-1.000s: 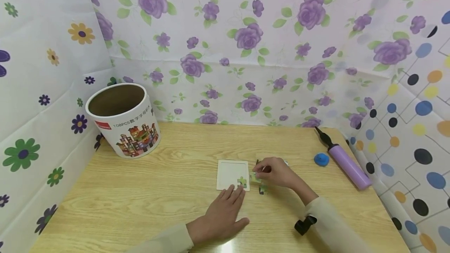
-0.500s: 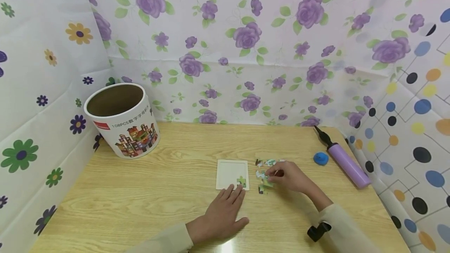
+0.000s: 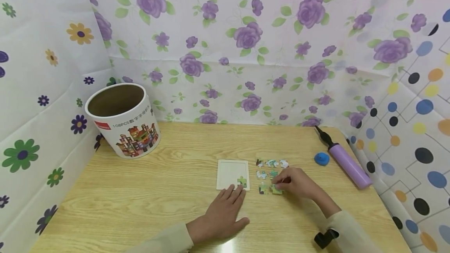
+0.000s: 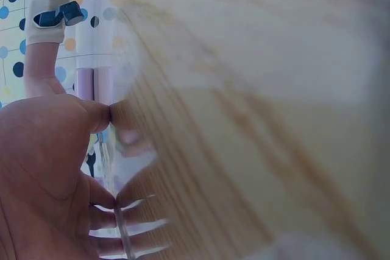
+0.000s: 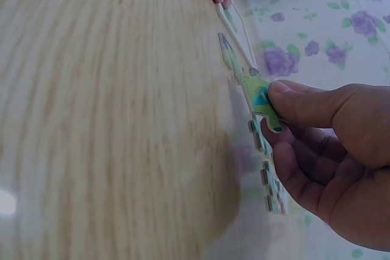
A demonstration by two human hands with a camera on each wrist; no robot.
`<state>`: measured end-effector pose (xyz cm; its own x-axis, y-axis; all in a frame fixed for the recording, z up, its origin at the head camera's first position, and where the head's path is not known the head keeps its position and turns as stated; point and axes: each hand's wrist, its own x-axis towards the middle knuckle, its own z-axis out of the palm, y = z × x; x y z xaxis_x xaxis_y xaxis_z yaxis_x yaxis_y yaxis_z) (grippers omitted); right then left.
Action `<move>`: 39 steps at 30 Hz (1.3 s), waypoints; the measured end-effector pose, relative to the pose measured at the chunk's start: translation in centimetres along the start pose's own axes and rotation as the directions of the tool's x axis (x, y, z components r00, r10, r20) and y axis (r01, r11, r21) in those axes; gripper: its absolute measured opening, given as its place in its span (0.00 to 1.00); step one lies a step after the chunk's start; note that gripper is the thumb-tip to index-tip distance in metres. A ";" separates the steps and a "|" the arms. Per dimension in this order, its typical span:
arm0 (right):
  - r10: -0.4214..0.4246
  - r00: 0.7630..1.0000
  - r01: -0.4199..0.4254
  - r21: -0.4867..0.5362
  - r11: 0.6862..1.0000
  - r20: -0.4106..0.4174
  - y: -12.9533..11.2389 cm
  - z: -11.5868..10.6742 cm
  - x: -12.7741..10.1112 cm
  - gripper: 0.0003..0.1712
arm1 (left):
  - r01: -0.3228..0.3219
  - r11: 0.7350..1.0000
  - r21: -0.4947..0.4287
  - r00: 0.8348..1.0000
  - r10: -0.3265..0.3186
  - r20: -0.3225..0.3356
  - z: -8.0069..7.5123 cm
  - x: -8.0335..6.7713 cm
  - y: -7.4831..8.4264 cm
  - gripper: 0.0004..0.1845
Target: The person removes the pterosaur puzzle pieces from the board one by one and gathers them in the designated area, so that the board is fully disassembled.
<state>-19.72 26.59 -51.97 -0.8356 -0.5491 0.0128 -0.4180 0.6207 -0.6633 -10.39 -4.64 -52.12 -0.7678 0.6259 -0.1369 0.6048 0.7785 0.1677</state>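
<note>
A square puzzle frame [image 3: 228, 173] lies on the table with one green puzzle piece [image 3: 241, 181] in its lower right corner. My left hand [image 3: 225, 214] lies flat with straight fingers, fingertips at the frame's lower edge. Right of the frame, my right hand [image 3: 295, 182] pinches a green jigsaw piece [image 5: 259, 98] between thumb and index finger, low over the table. Beside it lies another green piece [image 3: 263, 189]. Behind are a light blue piece [image 3: 261, 174], a teal piece [image 3: 273, 173] partly hidden by the fingers, and a back row of pieces [image 3: 272, 163].
A white printed bucket [image 3: 123, 122] stands at the back left of the wooden table [image 3: 158, 190]. On the right lie a small blue object [image 3: 321, 159] and a purple hand pump [image 3: 348, 165]. Patterned cloth [image 3: 211, 50] hangs behind and at both sides.
My right hand has moved right and a little nearer from beside the frame, carrying the green jigsaw piece to the front row of pieces. My left hand has stayed still.
</note>
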 end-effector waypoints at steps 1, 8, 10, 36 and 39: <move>0.003 1.000 -0.003 0.001 1.000 0.000 0.0 0.1 -0.1 0.07 | -0.003 1.000 -0.001 1.000 0.003 -0.004 0.0 0.0 0.0 0.42; 0.016 1.000 -0.016 -0.011 1.000 -0.005 0.5 0.6 -0.3 0.07 | -0.022 1.000 0.002 0.999 0.022 -0.035 0.5 0.2 -0.2 0.42; 0.001 1.000 -0.001 -0.034 0.999 -0.012 0.7 0.7 -0.2 0.07 | -0.018 1.000 0.007 0.999 0.018 -0.029 0.5 0.2 -0.1 0.42; -0.002 0.998 -0.004 -0.108 0.994 -0.062 -0.7 0.6 0.4 0.07 | -0.029 0.999 0.046 0.999 0.031 -0.042 0.3 0.1 -0.1 0.42; -0.019 0.997 0.011 -0.103 0.995 -0.072 -1.3 0.4 1.0 0.08 | -0.030 0.999 0.041 0.999 0.032 -0.043 0.3 0.1 -0.1 0.42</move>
<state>-19.90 24.99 -51.44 -0.8511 -0.5191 0.0786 -0.4619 0.6691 -0.5822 -10.46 -4.63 -52.40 -0.7564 0.6479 -0.0895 0.6359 0.7605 0.1314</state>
